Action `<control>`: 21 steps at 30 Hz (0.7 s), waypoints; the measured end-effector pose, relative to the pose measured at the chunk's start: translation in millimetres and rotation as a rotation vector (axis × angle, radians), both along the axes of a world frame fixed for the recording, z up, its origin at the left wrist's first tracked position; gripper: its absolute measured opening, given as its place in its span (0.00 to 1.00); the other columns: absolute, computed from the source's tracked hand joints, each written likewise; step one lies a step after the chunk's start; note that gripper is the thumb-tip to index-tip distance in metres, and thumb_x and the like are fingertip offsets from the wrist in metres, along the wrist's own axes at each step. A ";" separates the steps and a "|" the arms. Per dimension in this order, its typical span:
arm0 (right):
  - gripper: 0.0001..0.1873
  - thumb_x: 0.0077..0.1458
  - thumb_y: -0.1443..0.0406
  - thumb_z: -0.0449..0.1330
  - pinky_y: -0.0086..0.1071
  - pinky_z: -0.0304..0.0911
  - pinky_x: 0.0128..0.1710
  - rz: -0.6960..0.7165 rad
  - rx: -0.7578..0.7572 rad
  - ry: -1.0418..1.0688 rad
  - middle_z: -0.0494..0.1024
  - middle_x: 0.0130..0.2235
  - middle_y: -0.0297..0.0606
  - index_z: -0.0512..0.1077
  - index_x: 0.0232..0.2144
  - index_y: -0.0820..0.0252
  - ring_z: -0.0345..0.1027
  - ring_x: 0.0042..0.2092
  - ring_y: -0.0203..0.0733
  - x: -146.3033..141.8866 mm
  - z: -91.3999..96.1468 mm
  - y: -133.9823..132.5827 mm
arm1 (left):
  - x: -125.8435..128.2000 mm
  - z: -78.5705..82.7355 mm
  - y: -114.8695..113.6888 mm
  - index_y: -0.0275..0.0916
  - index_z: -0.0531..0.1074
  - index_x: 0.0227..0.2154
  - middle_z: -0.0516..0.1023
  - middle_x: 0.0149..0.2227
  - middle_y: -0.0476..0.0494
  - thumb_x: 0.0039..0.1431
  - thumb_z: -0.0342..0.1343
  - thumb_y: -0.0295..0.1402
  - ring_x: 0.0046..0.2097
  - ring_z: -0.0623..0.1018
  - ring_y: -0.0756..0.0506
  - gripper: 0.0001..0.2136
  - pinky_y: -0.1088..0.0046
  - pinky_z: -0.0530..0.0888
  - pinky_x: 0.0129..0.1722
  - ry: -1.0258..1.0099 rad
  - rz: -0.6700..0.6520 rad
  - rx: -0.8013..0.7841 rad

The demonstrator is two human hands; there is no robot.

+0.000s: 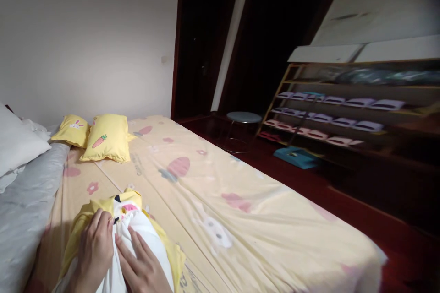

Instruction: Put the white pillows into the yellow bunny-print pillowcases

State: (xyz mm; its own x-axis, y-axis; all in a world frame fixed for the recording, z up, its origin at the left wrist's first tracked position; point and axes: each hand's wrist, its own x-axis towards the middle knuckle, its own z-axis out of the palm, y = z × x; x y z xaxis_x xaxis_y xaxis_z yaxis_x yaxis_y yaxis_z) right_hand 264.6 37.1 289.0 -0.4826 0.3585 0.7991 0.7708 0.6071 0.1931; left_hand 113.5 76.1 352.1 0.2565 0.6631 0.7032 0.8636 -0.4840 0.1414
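Note:
At the near end of the bed, a white pillow [148,231] lies partly inside a yellow pillowcase [99,203] with a pink, white and black print. My left hand [96,242] has its fingers curled around the bunched cloth where pillow and case meet. Against the white pillow, close beside it, presses my right hand [140,263], its fingers bent and gripping a fold. The cloth under both palms is hidden.
Two yellow cushions, one with a carrot [106,139] and one with a rabbit [73,130], lie by the wall. White pillows [19,142] sit at left. A stool [243,117], slipper rack [326,100] and blue dustpan [297,157] stand beyond the bed [206,183].

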 end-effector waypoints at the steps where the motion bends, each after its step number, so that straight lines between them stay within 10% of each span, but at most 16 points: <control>1: 0.19 0.62 0.68 0.50 0.44 0.67 0.58 -0.039 0.057 0.024 0.65 0.64 0.43 0.73 0.51 0.64 0.58 0.64 0.58 -6.6 -5.6 -2.0 | 0.6 -1.2 -1.8 0.41 0.67 0.29 0.73 0.27 0.48 0.67 0.42 0.27 0.29 0.74 0.48 0.12 0.73 0.66 0.28 -0.006 0.008 0.012; 6: 0.21 0.62 0.72 0.46 0.45 0.60 0.62 -0.110 0.052 0.032 0.71 0.59 0.48 0.71 0.53 0.68 0.62 0.63 0.52 -8.1 -15.4 -5.7 | 1.2 -4.4 -6.0 0.41 0.67 0.30 0.73 0.26 0.49 0.67 0.42 0.28 0.28 0.74 0.48 0.12 0.73 0.67 0.28 -0.011 0.001 -0.004; 13: 0.21 0.65 0.65 0.46 0.35 0.64 0.58 0.251 -0.272 0.024 0.75 0.55 0.47 0.68 0.55 0.69 0.64 0.59 0.43 -9.6 3.1 15.2 | 6.0 -4.5 -13.5 0.42 0.65 0.29 0.70 0.25 0.50 0.66 0.42 0.25 0.26 0.73 0.49 0.11 0.73 0.65 0.27 0.049 -0.008 0.043; 21: 0.21 0.66 0.67 0.42 0.34 0.65 0.35 0.095 -0.392 0.403 0.70 0.23 0.35 0.70 0.26 0.55 0.65 0.29 0.40 -52.8 -20.1 45.6 | 16.5 -7.3 -18.7 0.42 0.64 0.29 0.69 0.25 0.50 0.63 0.43 0.22 0.27 0.72 0.48 0.11 0.72 0.65 0.27 0.181 -0.061 0.114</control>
State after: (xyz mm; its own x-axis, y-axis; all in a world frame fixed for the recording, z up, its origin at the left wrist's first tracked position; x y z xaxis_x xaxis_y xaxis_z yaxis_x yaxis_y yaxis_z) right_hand 211.8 82.7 268.9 -0.2114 0.6352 0.7428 0.6755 0.6442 -0.3587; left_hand 130.0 57.4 344.7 0.4223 0.5614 0.7117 0.8387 -0.5399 -0.0718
